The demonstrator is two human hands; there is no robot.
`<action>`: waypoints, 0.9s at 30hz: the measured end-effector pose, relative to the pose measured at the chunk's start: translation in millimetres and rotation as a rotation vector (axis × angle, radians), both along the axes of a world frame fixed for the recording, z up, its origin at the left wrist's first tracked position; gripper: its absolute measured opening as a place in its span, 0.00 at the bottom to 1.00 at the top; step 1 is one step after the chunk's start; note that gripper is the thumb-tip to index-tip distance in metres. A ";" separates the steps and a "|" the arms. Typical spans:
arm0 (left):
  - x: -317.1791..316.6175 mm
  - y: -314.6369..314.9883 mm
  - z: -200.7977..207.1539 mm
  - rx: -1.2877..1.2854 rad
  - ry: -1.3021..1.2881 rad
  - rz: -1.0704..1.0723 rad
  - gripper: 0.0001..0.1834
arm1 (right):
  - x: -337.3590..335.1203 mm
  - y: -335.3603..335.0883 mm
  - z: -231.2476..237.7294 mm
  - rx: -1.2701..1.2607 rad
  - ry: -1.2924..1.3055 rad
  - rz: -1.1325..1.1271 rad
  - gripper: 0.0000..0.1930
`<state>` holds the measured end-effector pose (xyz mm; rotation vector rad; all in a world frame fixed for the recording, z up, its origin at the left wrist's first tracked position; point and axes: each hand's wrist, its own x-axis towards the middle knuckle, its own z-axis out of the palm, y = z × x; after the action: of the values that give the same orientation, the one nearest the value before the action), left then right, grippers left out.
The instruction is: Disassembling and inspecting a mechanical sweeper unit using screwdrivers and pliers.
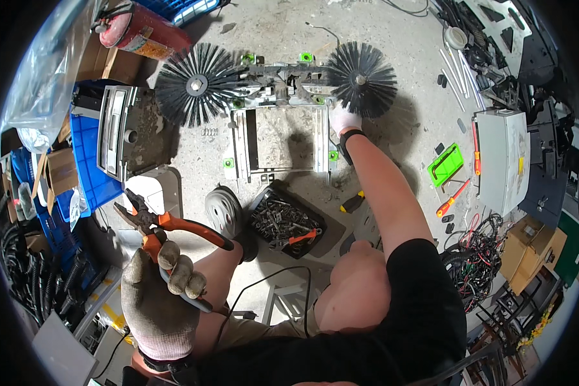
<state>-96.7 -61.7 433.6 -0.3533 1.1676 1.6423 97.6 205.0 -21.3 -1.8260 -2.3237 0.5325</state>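
Note:
My left hand (164, 293), in a soiled work glove, is wrapped round the orange-and-black handles of a pair of pliers (149, 222). Their handles are spread and the jaws point up and left. My right hand (345, 120), in a pale glove, reaches to the right side of a metal frame assembly (281, 109), just below the right round black brush (361, 80). Its fingers are hidden by the bristles and the frame, so its grip does not show. A second round brush (197, 85) is mounted at the frame's left end. Bright green brackets (333, 156) sit along the frame.
Between my legs and the frame stands a black bin of screws (283, 222) with orange-handled pliers (302, 237) on top. Screwdrivers (453, 198) and a green hex key holder (445, 165) lie right, beside a grey box (502, 159). Blue crates (95, 164) and a fire extinguisher (144, 32) stand left.

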 end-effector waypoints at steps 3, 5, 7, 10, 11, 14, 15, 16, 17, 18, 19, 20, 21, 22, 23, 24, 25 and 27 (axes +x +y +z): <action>4.1 1.7 2.3 -0.020 0.008 0.002 0.14 | 10.6 5.1 -20.4 0.235 0.067 0.056 0.14; 4.5 0.1 1.7 0.000 0.001 -0.019 0.14 | 13.0 8.4 -16.8 0.306 0.050 0.210 0.15; 4.6 -1.8 1.6 0.005 -0.006 -0.013 0.14 | 12.4 11.2 -2.9 0.214 0.003 0.253 0.17; 5.6 -3.0 0.7 0.006 -0.014 -0.001 0.14 | 11.8 11.3 23.9 0.035 0.014 0.261 0.19; 5.8 -2.8 0.5 0.002 -0.014 0.007 0.14 | 10.9 11.4 30.3 -0.054 0.072 0.228 0.20; 6.4 -1.5 1.5 -0.033 0.002 0.001 0.14 | 14.0 17.0 37.2 0.003 0.138 0.235 0.22; 6.4 -1.4 1.6 -0.033 0.003 0.003 0.14 | 13.6 17.6 39.4 0.041 0.099 0.260 0.21; 6.3 -1.5 1.6 -0.027 0.002 0.000 0.14 | 12.4 16.8 36.4 0.040 0.099 0.262 0.21; 6.2 -1.9 1.8 -0.021 0.001 -0.003 0.14 | 10.5 15.2 29.0 0.048 0.085 0.194 0.20; 6.7 -1.2 2.2 -0.021 0.003 0.001 0.14 | 8.1 15.6 20.4 0.058 0.071 0.126 0.18; 6.8 0.4 2.4 -0.010 0.004 -0.010 0.14 | 9.2 20.6 4.8 0.060 0.071 0.125 0.18; 7.1 1.2 2.9 -0.002 0.003 -0.023 0.14 | 13.5 26.2 -16.4 0.051 -0.083 0.139 0.17; 7.1 0.7 2.9 -0.003 0.006 -0.019 0.14 | 9.3 28.1 -19.0 0.041 -0.232 0.161 0.15; 7.3 0.3 2.3 0.001 0.000 -0.021 0.14 | 7.3 27.4 -21.5 0.041 -0.229 0.163 0.15; 7.6 0.4 1.9 0.005 -0.007 -0.025 0.15 | 5.9 25.7 -24.0 -0.146 -0.270 0.231 0.14; 7.5 0.3 1.9 0.006 -0.002 -0.023 0.15 | 1.5 22.7 -21.1 -0.331 -0.308 0.300 0.14; 7.6 0.4 2.0 0.008 -0.008 -0.023 0.15 | -0.9 12.3 -13.0 0.121 -0.150 0.164 0.13; 7.4 2.8 2.7 0.014 -0.014 -0.033 0.15 | 0.1 13.1 -17.4 0.007 -0.208 0.183 0.13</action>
<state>-89.3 -59.0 436.3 -0.3348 1.1451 1.6166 97.7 218.1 -38.7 -1.7514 -2.6434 0.3704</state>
